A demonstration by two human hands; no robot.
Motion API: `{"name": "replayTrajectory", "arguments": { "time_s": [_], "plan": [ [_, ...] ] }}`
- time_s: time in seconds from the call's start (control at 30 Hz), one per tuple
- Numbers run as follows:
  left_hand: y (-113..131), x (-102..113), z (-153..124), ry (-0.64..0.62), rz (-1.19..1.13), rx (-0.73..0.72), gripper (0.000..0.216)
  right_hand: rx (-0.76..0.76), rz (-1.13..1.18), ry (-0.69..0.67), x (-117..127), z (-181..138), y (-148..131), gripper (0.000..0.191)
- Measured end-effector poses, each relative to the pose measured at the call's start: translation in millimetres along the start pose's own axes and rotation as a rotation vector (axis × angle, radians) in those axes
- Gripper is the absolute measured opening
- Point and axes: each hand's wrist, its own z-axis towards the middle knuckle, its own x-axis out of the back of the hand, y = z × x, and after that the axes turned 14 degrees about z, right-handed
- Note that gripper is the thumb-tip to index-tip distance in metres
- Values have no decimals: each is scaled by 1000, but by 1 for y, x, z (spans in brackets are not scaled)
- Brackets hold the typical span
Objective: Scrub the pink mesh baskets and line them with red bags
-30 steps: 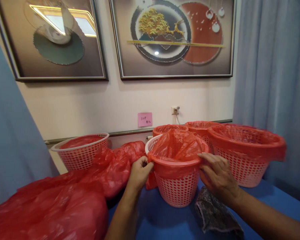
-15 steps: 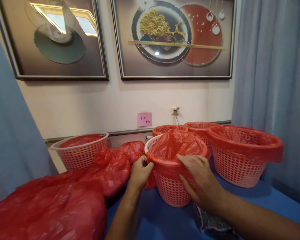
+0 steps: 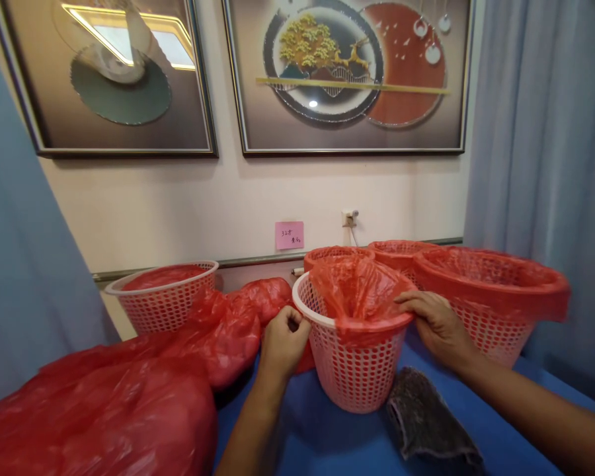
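On the blue table [image 3: 322, 443], right of the heaped red plastic [image 3: 129, 396], 1 white basket [image 3: 352, 370] stands near centre, lined with a red bag [image 3: 359, 294]. The right hand [image 3: 439, 327] clasps the bag's edge at the right rim; the left hand [image 3: 283, 340] is fisted against the left rim.

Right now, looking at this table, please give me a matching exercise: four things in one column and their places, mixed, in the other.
Things:
1. grey cloth
2. pink note
3. heap of red bags
4. right hand

Places:
A. stuck on the wall
B. on the right rim of the middle basket
C. on the left part of the blue table
D. flat on the table, right of the middle basket's foot

Pairs: 1-D, 2-A, 3-C, 4-B
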Motion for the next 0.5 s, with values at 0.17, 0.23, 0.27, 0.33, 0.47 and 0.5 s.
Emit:
{"name": "replayTrajectory", "arguments": {
  "time_s": [0.17, 0.23, 0.27, 0.33, 0.47, 0.5],
  "plan": [
    [15, 7, -9, 140, 42, -141, 7, -79, -28, 60, 16, -3, 14, 36],
    [22, 7, -14, 184, 81, -272, 10, -88, -30, 75, 17, -3, -5, 44],
    [25, 5, -16, 210, 102, -345, 10, -82, -26, 61, 16, -3, -18, 46],
    [29, 3, -19, 270, 128, -466, 10, -57, -11, 3, 11, -2, -44, 46],
    [34, 3, -26, 352, 92, -535, 9, -26, 28, 21, -8, -4, -71, 45],
    [35, 4, -28, 347, 82, -532, 10, -11, 43, 50, -13, -5, -72, 45]
  ]
}}
